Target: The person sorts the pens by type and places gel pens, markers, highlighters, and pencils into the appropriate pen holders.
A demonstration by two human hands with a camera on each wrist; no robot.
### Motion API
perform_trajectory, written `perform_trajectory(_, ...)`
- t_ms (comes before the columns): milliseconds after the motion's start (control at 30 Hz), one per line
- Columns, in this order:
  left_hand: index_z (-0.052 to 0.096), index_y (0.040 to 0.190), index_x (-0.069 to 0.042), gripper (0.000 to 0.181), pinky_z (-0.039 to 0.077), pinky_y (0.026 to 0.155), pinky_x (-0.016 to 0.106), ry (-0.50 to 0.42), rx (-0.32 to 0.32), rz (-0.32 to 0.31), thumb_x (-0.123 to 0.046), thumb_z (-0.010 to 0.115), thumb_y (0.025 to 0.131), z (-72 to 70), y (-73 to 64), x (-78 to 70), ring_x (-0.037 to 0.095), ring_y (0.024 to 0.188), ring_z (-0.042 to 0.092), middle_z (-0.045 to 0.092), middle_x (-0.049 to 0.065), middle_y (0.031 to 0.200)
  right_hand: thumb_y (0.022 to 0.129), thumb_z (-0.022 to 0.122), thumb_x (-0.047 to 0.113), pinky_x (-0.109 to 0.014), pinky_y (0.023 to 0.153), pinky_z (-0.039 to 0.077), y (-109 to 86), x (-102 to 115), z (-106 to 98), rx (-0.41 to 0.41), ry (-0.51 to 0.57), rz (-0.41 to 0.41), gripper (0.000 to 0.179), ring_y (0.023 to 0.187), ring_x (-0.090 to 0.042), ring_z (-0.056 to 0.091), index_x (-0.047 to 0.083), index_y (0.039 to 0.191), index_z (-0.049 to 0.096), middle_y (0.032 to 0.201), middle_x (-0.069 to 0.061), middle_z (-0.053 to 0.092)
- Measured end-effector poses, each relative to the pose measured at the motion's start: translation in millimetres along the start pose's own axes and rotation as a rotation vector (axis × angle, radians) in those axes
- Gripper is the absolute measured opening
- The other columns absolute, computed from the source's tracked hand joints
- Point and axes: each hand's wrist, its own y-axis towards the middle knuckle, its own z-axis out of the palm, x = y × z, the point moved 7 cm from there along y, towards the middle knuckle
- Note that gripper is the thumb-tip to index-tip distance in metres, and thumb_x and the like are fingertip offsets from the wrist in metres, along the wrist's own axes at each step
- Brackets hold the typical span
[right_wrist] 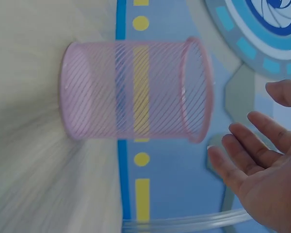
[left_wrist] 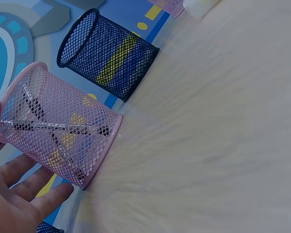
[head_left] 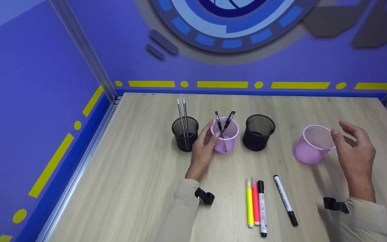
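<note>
My left hand [head_left: 203, 148] holds a pink mesh pen cup [left_wrist: 63, 111] by its side near the rim, thumb toward the front. Two black-gripped pens [head_left: 227, 121] lean crosswise inside that cup. Close to the same hand's fingers, on the left, stands a black mesh cup [head_left: 180, 143] with two pencils [head_left: 182, 117] in it. On the right, my right hand [head_left: 356, 151] is beside a second pink mesh cup [right_wrist: 131, 92], its fingers loosely spread and apart from the rim in the right wrist view. This cup stands upright with nothing seen inside.
Between the pink cups stands another black mesh cup [head_left: 258, 132]. Nearer on the wooden table [head_left: 123, 168] lie a yellow highlighter [head_left: 250, 205], a pink highlighter [head_left: 255, 201] and two white markers with black caps [head_left: 262, 208]. Blue printed panels [head_left: 213, 72] enclose the back and left.
</note>
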Motion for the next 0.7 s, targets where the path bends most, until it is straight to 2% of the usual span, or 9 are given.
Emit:
perform_trajectory(133, 0.052, 0.159, -0.018, 0.056, 0.04, 0.119, 0.036, -0.006, -0.001, -0.005, -0.028, 0.066, 0.106, -0.1, -0.3, 0.0, 0.023, 0.139, 0.056, 0.06, 0.011, 0.151, 0.108, 0.062, 0.032, -0.022, 0.112, 0.045, 4.3, -19.1, -2.8, 0.027, -0.001, 0.109, 0.047, 0.136, -0.011, 0.056, 0.017, 0.152, 0.059, 0.152, -0.003, 0.057)
perform_trajectory(233, 0.052, 0.159, -0.017, 0.055, 0.04, 0.119, 0.036, -0.015, -0.002, -0.005, -0.028, 0.065, 0.107, -0.2, 0.1, 1.0, 0.023, 0.14, 0.056, 0.06, 0.011, 0.151, 0.109, 0.06, 0.033, -0.024, 0.116, 0.04, 7.3, -29.0, -2.0, 0.047, 0.005, 0.138, 0.048, 0.14, -0.008, 0.051, 0.016, 0.154, 0.057, 0.154, -0.002, 0.057)
perform_trajectory(333, 0.052, 0.159, -0.017, 0.055, 0.041, 0.119, 0.036, -0.015, -0.002, -0.006, -0.027, 0.066, 0.107, -0.7, 0.5, 2.2, 0.023, 0.14, 0.056, 0.06, 0.011, 0.151, 0.11, 0.058, 0.034, -0.017, 0.108, 0.041, 8.7, -37.9, 1.3, 0.076, 0.022, 0.156, 0.048, 0.133, -0.004, 0.053, 0.016, 0.154, 0.057, 0.15, 0.002, 0.06)
perform_trajectory(500, 0.051, 0.159, -0.016, 0.056, 0.039, 0.119, 0.033, -0.015, 0.01, 0.021, -0.027, 0.065, 0.107, 0.1, 1.0, 0.9, 0.021, 0.141, 0.054, 0.058, 0.011, 0.153, 0.11, 0.059, 0.03, -0.006, 0.091, 0.047, 9.0, -51.8, 8.8, 0.117, 0.136, 0.177, 0.046, 0.12, -0.001, 0.055, 0.011, 0.152, 0.058, 0.138, 0.007, 0.061)
perform_trajectory(700, 0.05, 0.159, -0.014, 0.056, 0.038, 0.119, 0.031, -0.019, 0.015, 0.033, -0.025, 0.064, 0.106, 0.9, 0.5, -0.7, 0.02, 0.142, 0.053, 0.057, 0.011, 0.153, 0.109, 0.063, 0.028, -0.006, 0.087, 0.05, 7.8, -62.8, 14.4, 0.141, 0.237, 0.18, 0.047, 0.116, -0.003, 0.058, 0.009, 0.151, 0.059, 0.132, 0.008, 0.063)
